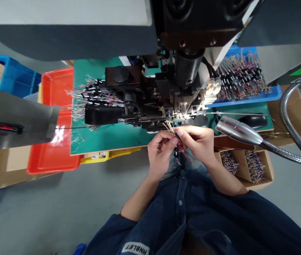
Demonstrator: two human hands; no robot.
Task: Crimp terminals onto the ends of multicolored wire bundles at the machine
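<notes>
My left hand (159, 148) and my right hand (199, 141) meet just below the black crimping machine (145, 99), at the front edge of the green mat (105, 136). Both pinch a small bundle of thin coloured wires (172, 129), whose loose ends fan upward toward the machine's jaw. The fingers of each hand are closed round the bundle. A black sheathed part of the cable hangs down between my palms. Blue denim sleeves cover my forearms.
An orange tray (55, 156) lies left of the mat. A blue tray (246, 97) at the back right holds several wire pieces. A silver gooseneck lamp (235, 129) points in from the right. A cardboard box (246, 166) with cables stands below it.
</notes>
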